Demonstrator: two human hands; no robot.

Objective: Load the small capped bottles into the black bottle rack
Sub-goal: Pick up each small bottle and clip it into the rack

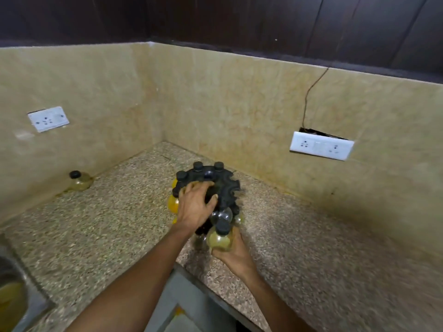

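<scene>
Head view, the only one supplied. A speckled granite counter (107, 224) fills a corner formed by two beige marbled walls; dark panelling runs above them.

Rack: one black bottle rack (223, 188) stands on the counter near the corner, its round top plate notched around the rim. Three black caps (198, 166) stand up along its far edge, each seated in a notch. At least two amber-filled bottles (173, 204) hang at its left side, partly hidden by the hand. A clear bottle (221, 215) shows at the near side of the rack; whether it is seated cannot be told.

Hands: two, both bare. The left hand (195, 207) lies on top of the rack, fingers spread and curled over the plate — pressing or gripping it. The right hand (231, 254) is cupped from below around one small capped bottle (220, 238) with pale yellowish contents and a black cap, held upright just at the near edge of the rack.

Loose stock: one further capped bottle (79, 180) stands alone against the left wall, well apart from the rack.

Fixtures: two white socket plates — one on the left wall (48, 119), one on the right wall (321, 145) with a thin wire running up from it. A metal sink edge (14, 271) shows at lower left.
</scene>
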